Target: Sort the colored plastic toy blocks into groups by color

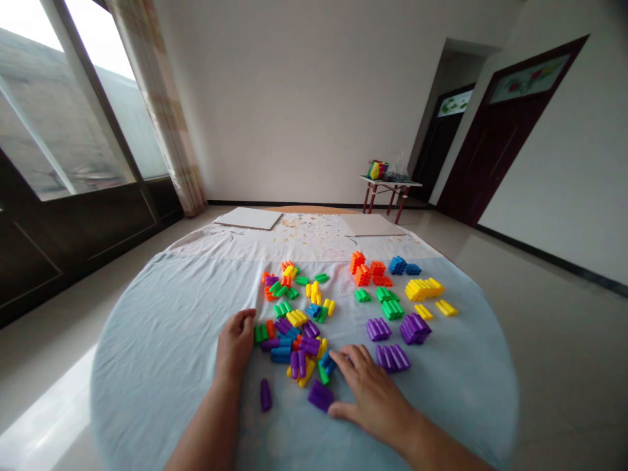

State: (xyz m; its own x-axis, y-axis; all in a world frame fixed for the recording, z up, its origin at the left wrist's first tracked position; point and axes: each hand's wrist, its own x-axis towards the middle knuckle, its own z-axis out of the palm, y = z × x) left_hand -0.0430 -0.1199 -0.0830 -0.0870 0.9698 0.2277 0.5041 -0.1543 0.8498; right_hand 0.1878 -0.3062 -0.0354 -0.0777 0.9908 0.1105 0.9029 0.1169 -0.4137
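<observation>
Right hand (375,389): palm down, thumb and fingers spread apart, released. Purple block (320,396): at the right thumb's tip; contact cannot be told. Blue block (328,362): at the right fingertips. Green piece (324,373): between these two, left of the right hand.

Left hand (235,348): fingers loosely bent; whether anything is grasped beneath them cannot be told. Green block (261,334): just right of the left hand. Single purple piece (265,395): lying apart, nearer the wearer than the left hand.

Mixed pile (309,345): purple, blue, yellow, green and orange pieces, between the hands and reaching beyond them.

Sorted by colour, beyond the right hand: purple row (392,358), nearest; purple stack (415,329); green stack (392,309); yellow stack (424,288); orange stack (363,275); blue stack (397,265), among the farthest.

Tablecloth (161,340): pale blue, under both hands. White board (249,218) and beige board (373,225): far beyond the hands. Side table (413,184): past the cloth, bearing a colourful bag (377,170).
</observation>
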